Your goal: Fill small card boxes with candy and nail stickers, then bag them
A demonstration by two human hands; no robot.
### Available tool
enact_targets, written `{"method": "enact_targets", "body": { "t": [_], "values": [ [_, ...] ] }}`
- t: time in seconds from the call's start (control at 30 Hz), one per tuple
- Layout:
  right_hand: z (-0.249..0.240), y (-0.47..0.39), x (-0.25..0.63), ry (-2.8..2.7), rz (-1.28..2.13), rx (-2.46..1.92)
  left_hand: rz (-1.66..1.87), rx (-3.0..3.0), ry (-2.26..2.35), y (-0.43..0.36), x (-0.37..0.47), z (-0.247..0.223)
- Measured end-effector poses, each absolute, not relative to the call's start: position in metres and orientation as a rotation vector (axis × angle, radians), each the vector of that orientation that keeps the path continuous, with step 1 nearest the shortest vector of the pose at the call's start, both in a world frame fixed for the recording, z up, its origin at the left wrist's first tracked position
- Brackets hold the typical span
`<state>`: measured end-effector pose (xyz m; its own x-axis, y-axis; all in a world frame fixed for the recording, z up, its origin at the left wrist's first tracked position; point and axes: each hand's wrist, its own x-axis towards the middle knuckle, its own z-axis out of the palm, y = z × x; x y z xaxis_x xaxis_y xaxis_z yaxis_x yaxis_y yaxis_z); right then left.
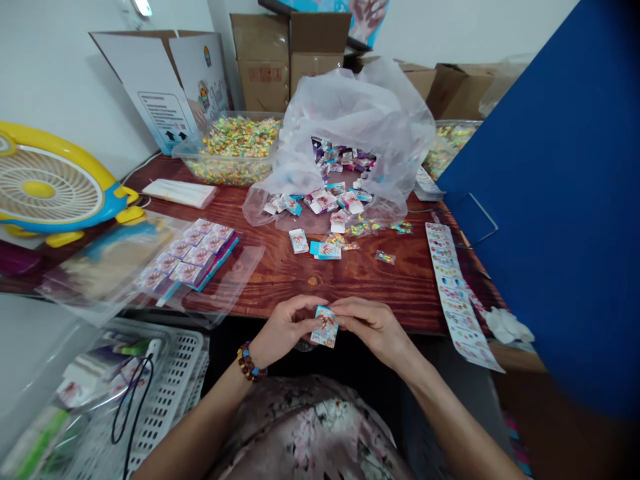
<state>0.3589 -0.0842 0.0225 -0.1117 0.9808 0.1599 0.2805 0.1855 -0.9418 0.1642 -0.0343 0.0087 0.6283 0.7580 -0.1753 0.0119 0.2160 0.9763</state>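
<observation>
A small printed cardboard box [325,328] is held over the table's front edge. My left hand [289,327] grips its left side between thumb and fingers. At its upper right, the thumb and fingers of my right hand [371,325] pinch the box. Farther back on the wood lie two more such small boxes, one white and upright-facing [299,241], one with a blue flap [326,251]. Close to them are small clear packets of coloured beads [385,257]. Behind, a large translucent plastic bag [350,107] spills many small boxes.
Rows of small boxes [193,253] sit on a clear plastic sheet at left. A tub of bead packets [235,150] stands behind, with a yellow fan [45,187] at far left. A sticker strip [457,293] hangs over the right edge beside a blue panel [550,200]. A white basket [175,373] is lower left.
</observation>
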Motion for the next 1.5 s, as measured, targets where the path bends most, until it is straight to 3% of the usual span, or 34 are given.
{"method": "enact_targets", "body": {
  "t": [0.27,0.47,0.57,0.73,0.93,1.23,1.37,1.5],
  "values": [
    [-0.003,-0.083,0.356,-1.312,1.044,-1.326,0.517,1.362,0.840,-0.028,0.174,0.002],
    [-0.019,-0.087,0.346,-1.106,0.867,-1.451,0.711,1.994,0.979,-0.033,0.193,-0.015],
    [-0.012,-0.094,0.383,-1.307,0.579,-1.543,0.753,2.263,1.042,-0.016,0.184,-0.023],
    [-0.007,-0.103,0.520,-1.228,0.090,-1.893,0.688,2.535,1.227,0.034,0.151,-0.025],
    [-0.033,-0.095,0.608,-1.444,0.334,-1.962,0.518,2.610,1.348,0.052,0.143,-0.035],
    [-0.036,-0.093,0.596,-1.235,0.313,-1.934,0.857,2.556,1.387,0.037,0.141,-0.039],
    [-0.010,-0.099,0.584,-1.184,0.279,-1.880,0.974,2.490,1.264,0.014,0.154,-0.027],
    [0.050,-0.103,0.561,-1.151,0.346,-1.731,0.865,2.311,1.004,-0.015,0.186,0.001]
  ]
}}
